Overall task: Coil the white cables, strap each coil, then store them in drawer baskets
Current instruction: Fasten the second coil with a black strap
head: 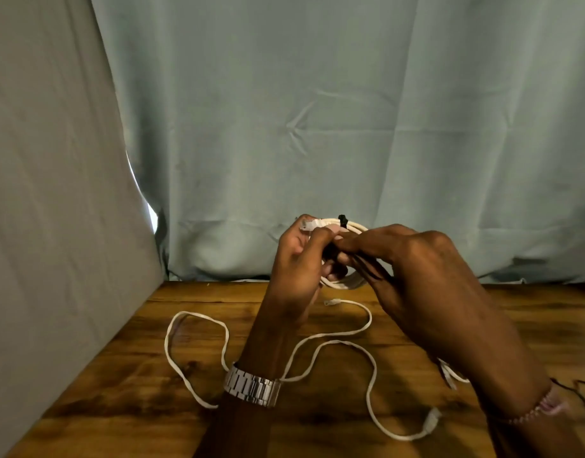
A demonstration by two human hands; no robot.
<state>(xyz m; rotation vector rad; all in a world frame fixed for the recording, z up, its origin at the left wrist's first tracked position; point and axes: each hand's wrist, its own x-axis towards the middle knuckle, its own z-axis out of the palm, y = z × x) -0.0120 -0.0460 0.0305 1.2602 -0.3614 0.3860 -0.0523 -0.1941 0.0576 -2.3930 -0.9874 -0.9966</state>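
1. Both hands are raised together above the far part of the bench, with the coiled white cable [345, 284] caught between them. The left hand [297, 269] has its fingers curled round the left side of the coil, its thumb pressing near a clear plug end [306, 225] that sticks out at the top. The right hand [413, 269] comes in from the right, its fingertips pinching at the middle of the coil where a black strap [342, 221] wraps it; fine black strands trail under those fingers.
2. Grey-blue curtain [317, 110] hangs behind the hands and down the left side.
3. Wooden bench [135, 375] spreads below.
4. Loose white cable [317, 350] snakes over the bench, under and in front of both wrists, apart from the held coil, with one plug end [330, 302] just below the hands and another [431, 419] near the right forearm.
5. Metal watch [253, 386] on the left wrist; beaded bracelet [535, 412] on the right.
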